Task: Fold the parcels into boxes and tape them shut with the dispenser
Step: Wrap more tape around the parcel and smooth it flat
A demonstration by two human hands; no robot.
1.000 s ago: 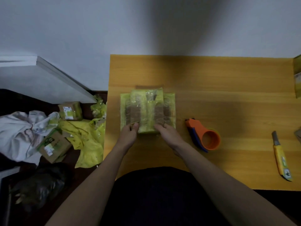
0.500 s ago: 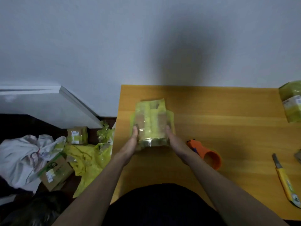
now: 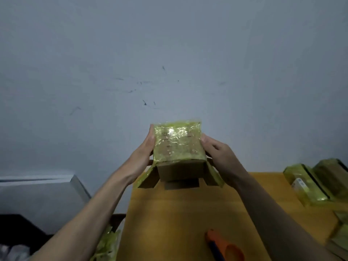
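A second ago the flat cardboard parcel wrapped in yellow-green tape lay spread on the orange wooden tabletop; now it is lifted clear of it, squared into a box and held up in front of the wall. The left hand and right hand clamp its two sides, fingers pressed flat against the cardboard. That suggests the folding step is under way, with taping not begun (the orange tape dispenser lies untouched near the tabletop's front edge). The box's long axis seems to run top to bottom, though the wide lens may distort this; its open end points down and toward the person, flaps splayed outward.
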